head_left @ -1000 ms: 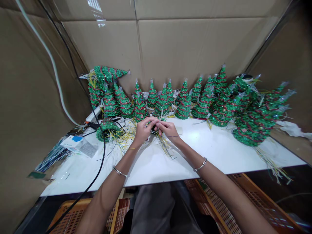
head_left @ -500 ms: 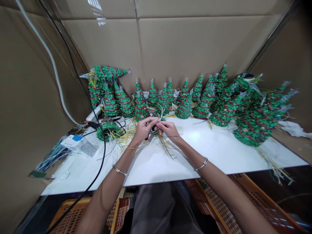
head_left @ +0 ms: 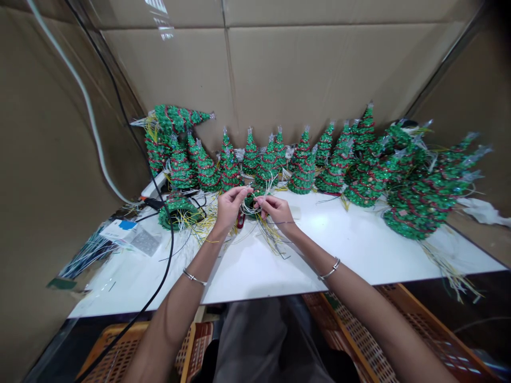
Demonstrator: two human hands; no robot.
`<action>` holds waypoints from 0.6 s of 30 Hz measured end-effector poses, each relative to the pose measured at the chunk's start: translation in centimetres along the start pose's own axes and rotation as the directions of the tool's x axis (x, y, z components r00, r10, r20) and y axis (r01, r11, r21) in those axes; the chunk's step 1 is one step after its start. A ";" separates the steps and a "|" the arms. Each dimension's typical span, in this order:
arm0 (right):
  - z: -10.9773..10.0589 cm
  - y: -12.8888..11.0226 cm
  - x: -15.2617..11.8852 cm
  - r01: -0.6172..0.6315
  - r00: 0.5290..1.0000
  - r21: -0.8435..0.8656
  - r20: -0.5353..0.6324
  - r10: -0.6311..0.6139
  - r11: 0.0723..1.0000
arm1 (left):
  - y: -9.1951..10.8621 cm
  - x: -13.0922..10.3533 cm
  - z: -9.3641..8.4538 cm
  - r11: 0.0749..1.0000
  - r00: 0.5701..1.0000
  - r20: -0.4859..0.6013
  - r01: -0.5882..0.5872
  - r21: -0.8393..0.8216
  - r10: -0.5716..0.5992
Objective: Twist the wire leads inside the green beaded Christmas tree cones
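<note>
White wires [head_left: 268, 187] loop up from a green tinsel tree lying with its open base [head_left: 253, 202] toward me. My right hand [head_left: 273, 208] pinches these wires at the base's right side. On the left, my left hand [head_left: 232, 205] is closed at the fingertips, apart from the right one; a thin wire end seems to be in it, too small to make out well. Yellow and dark wires [head_left: 273, 239] trail from the base onto the white table. A red-handled tool [head_left: 240, 220] lies just below my left hand.
Several green trees [head_left: 302, 173] line the back of the table [head_left: 343, 250]. Another lies at left, base outward [head_left: 175, 215], near a plastic bag [head_left: 144, 242]. A black cable [head_left: 170, 255] hangs across the left. Orange crates [head_left: 423, 324] are below the table.
My hands were together at the wires; my left hand has moved a little left and up, leaving a gap. The wire loop now shows wider, and its loose ends lean right.
</note>
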State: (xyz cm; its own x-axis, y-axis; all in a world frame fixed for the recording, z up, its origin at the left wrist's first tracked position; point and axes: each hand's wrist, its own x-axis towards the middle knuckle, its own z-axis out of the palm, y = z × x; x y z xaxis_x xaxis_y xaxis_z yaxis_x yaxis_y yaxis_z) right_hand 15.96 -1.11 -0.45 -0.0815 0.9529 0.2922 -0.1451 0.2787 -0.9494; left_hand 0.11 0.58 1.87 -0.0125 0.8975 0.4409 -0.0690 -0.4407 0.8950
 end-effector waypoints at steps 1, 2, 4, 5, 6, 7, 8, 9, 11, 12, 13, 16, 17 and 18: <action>0.1 0.1 0.0 0.010 1.000 0.002 -0.010 -0.010 1.000 | 0.0 0.0 0.0 1.000 1.000 0.009 0.007 -0.010 -0.007; 0.2 0.2 0.0 0.022 1.000 0.009 -0.022 -0.022 1.000 | -0.1 0.0 0.0 1.000 1.000 0.023 0.013 -0.021 -0.012; 0.4 0.3 -0.1 0.048 0.998 0.033 -0.050 -0.046 0.998 | -0.2 -0.1 0.1 0.999 0.999 0.050 0.023 -0.042 -0.021; 0.5 0.3 -0.1 0.058 0.997 0.046 -0.062 -0.055 0.997 | -0.2 -0.2 0.3 0.998 0.998 0.056 0.027 -0.048 -0.024; 0.6 0.3 -0.2 0.067 0.995 0.058 -0.072 -0.063 0.996 | -0.2 -0.2 0.4 0.998 0.998 0.054 0.030 -0.052 -0.027; 0.8 0.2 -0.3 0.074 0.995 0.066 -0.078 -0.069 0.995 | -0.2 -0.3 0.5 0.998 0.998 0.048 0.034 -0.054 -0.032; 0.9 0.2 -0.4 0.081 0.994 0.070 -0.081 -0.075 0.994 | -0.2 -0.4 0.7 0.998 0.999 0.038 0.041 -0.056 -0.039; 1.0 0.1 -0.5 0.086 0.993 0.067 -0.082 -0.080 0.994 | -0.2 -0.5 0.8 0.997 0.999 0.027 0.048 -0.058 -0.047; 1.2 0.0 -0.6 0.095 0.993 0.051 -0.080 -0.091 0.994 | -0.2 -0.6 1.1 0.996 0.998 0.008 0.059 -0.073 -0.058; 1.2 -0.1 -0.7 0.098 0.993 0.038 -0.075 -0.095 0.994 | -0.3 -0.7 1.3 0.995 0.998 0.000 0.059 -0.081 -0.060; 1.3 -0.1 -0.8 0.099 0.993 0.024 -0.069 -0.098 0.995 | -0.3 -0.7 1.4 0.995 0.998 -0.006 0.056 -0.087 -0.057; 1.3 -0.1 -0.8 0.099 0.994 -0.014 -0.054 -0.099 0.995 | -0.4 -0.9 1.7 0.995 0.999 -0.012 0.035 -0.096 -0.036; 1.2 0.0 -0.8 0.101 0.993 -0.023 -0.053 -0.102 0.995 | -0.4 -0.9 1.7 0.995 0.999 -0.014 0.030 -0.099 -0.032; 1.2 0.0 -0.8 0.104 0.993 -0.032 -0.051 -0.106 0.994 | -0.5 -0.9 1.8 0.994 0.999 -0.017 0.029 -0.103 -0.031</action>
State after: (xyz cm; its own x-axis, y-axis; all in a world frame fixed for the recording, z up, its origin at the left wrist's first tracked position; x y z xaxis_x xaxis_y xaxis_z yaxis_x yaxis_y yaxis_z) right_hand 14.82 -2.02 -0.55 -0.0153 0.9230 0.3846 -0.1216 0.3801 -0.9169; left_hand 1.92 -0.08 1.18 -0.0269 0.9107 0.4122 -0.1721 -0.4104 0.8955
